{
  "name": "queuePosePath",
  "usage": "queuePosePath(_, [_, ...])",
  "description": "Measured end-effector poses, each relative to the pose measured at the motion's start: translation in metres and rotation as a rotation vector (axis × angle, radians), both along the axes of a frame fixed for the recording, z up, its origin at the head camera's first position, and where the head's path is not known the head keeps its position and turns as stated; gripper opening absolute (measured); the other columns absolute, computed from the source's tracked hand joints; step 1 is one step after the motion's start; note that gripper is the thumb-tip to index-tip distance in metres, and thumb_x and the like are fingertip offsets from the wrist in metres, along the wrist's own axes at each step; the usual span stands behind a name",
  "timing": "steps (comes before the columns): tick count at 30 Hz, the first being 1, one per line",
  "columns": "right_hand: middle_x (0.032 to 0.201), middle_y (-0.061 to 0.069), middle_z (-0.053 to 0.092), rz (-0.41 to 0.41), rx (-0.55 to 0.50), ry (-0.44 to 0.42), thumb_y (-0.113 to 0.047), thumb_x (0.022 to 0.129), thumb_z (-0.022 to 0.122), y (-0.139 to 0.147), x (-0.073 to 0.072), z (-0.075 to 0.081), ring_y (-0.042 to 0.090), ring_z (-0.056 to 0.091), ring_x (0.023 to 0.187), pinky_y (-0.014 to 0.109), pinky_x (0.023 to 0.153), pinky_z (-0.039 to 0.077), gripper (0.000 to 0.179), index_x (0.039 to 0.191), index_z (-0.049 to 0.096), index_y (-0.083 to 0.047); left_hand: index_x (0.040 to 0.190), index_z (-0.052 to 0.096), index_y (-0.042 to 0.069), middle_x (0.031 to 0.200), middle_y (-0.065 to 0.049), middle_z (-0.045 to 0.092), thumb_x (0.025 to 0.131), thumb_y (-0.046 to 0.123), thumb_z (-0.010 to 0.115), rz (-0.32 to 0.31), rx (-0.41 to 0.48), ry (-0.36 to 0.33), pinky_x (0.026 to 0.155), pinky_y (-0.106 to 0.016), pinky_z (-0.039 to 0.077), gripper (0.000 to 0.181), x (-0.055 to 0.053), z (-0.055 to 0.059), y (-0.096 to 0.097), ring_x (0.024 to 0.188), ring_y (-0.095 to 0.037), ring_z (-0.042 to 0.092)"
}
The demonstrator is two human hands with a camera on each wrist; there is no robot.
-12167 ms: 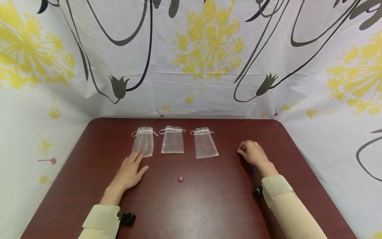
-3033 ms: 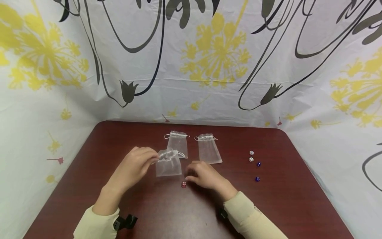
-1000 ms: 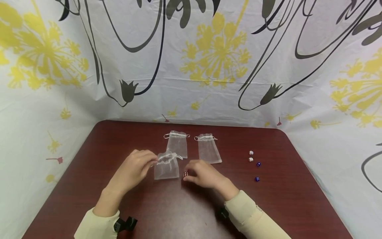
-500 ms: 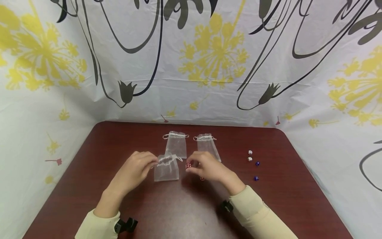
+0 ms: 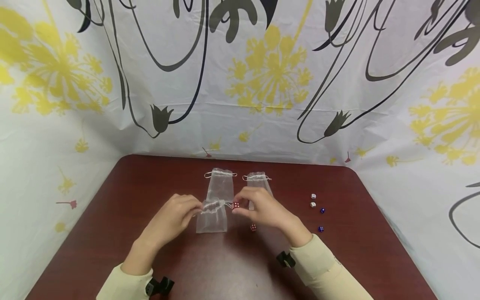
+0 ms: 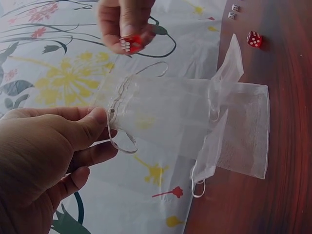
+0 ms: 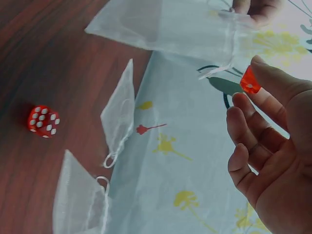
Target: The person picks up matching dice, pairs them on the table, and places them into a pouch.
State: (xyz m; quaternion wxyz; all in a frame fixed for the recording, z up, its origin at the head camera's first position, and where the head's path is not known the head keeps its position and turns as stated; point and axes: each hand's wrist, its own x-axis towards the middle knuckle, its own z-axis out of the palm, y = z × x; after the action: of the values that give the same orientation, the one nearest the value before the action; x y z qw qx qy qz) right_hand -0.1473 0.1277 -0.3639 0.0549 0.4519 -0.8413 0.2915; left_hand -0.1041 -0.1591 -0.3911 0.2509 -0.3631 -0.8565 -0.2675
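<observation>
My left hand [image 5: 172, 216] pinches a sheer white drawstring pouch [image 6: 165, 105] near its gathered mouth, and the pouch hangs above the table. Between thumb and fingertips of my right hand [image 5: 264, 208] is a translucent red die [image 7: 250, 80], close to the right of the pouch mouth. A second red die [image 5: 253, 227] lies on the table below the right hand. Two more drawstring pouches lie flat farther back: the middle one [image 5: 220, 185] behind the held pouch, and the right one [image 5: 258, 183] partly covered by my right hand.
On the right side of the dark red table [image 5: 360, 250] are two white dice, a rear one [image 5: 313, 196] and a front one [image 5: 313, 204], and two blue dice, a rear one [image 5: 322, 210] and a front one [image 5: 320, 228]. Patterned cloth [image 5: 187, 83] rises behind the table.
Over the last second my right hand has lifted the red die from the table and raised it beside the pouch mouth. Earlier, the left hand took up the leftmost pouch.
</observation>
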Motion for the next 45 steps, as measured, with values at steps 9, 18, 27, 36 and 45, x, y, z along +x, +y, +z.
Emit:
queuePosePath(9, [0.096,-0.004,0.065,0.042,-0.107,0.063,-0.018,0.086,0.083,-0.014,0.003,0.007,0.015,0.064,0.091,0.030,0.082,0.054,0.017,0.096,0.073,-0.009,0.091,0.075,0.010,0.085,0.007,0.071,0.083,0.004,0.080,-0.035,-0.014,0.001,0.068,-0.030,0.046,0.012,-0.001,-0.001,0.011,0.076,-0.008,0.064])
queuePosePath(18, [0.099,-0.004,0.064,0.053,-0.038,0.053,-0.024,0.088,0.081,-0.022,0.005,0.005,0.013,0.062,0.088,0.025,0.077,0.051,0.019,0.098,0.073,-0.010,0.092,0.076,0.008,0.088,0.003,0.074,0.081,0.001,0.082,-0.046,-0.031,0.043,0.070,-0.032,0.049,0.015,-0.005,0.001,0.024,0.077,-0.011,0.065])
queuePosePath(27, [0.102,-0.003,0.063,0.042,-0.027,0.051,-0.021,0.089,0.081,-0.023,0.003,0.004,0.012,0.063,0.091,0.026,0.080,0.052,0.016,0.098,0.073,-0.011,0.094,0.076,0.010,0.088,0.004,0.073,0.087,0.006,0.078,-0.045,-0.025,0.055,0.071,-0.031,0.050,0.008,-0.006,0.003,0.029,0.075,-0.012,0.063])
queuePosePath(36, [0.103,0.001,0.067,0.035,-0.094,0.067,-0.019,0.089,0.080,-0.023,0.000,0.004,0.014,0.063,0.089,0.028,0.077,0.054,0.021,0.104,0.073,-0.006,0.095,0.076,0.008,0.086,0.004,0.072,0.087,0.006,0.078,-0.035,0.017,0.050,0.070,-0.031,0.049,0.008,-0.008,0.007,0.031,0.073,-0.010,0.062])
queuePosePath(45, [0.100,0.004,0.068,-0.040,-0.251,0.102,-0.011,0.086,0.082,-0.006,-0.004,-0.004,0.015,0.066,0.088,0.027,0.077,0.054,0.028,0.111,0.071,-0.005,0.094,0.075,0.006,0.088,0.001,0.073,0.085,0.004,0.080,-0.002,0.048,0.073,0.068,-0.032,0.050,0.011,-0.014,0.013,0.029,0.075,-0.015,0.064])
